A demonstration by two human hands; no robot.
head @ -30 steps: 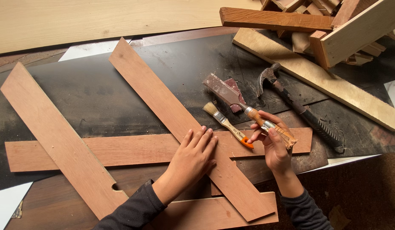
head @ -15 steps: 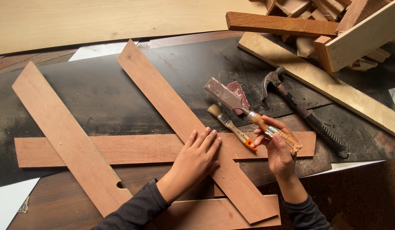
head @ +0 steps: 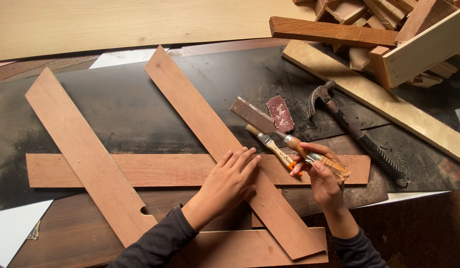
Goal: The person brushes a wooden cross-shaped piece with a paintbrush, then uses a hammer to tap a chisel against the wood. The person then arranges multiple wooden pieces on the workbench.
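My left hand [head: 230,182] lies flat, fingers spread, on a long diagonal wooden slat [head: 200,119] where it crosses a horizontal slat [head: 120,169]. My right hand [head: 321,178] grips the wooden handle of a wide chisel [head: 257,119], whose rusty blade points up and to the left. A small paintbrush [head: 270,146] with an orange handle end rests just left of that hand. Another diagonal slat [head: 86,154] lies to the left, and a fourth board [head: 240,248] sits near my wrists.
A claw hammer [head: 359,131] with a black grip lies right of the chisel. A scrap of red sandpaper [head: 281,113] sits above it. Wood offcuts and planks [head: 389,39] pile at the upper right. A pale board [head: 115,22] spans the far edge.
The view has shifted slightly. My right hand has drawn the chisel handle a little down and right. The left hand stays pressed on the slat.
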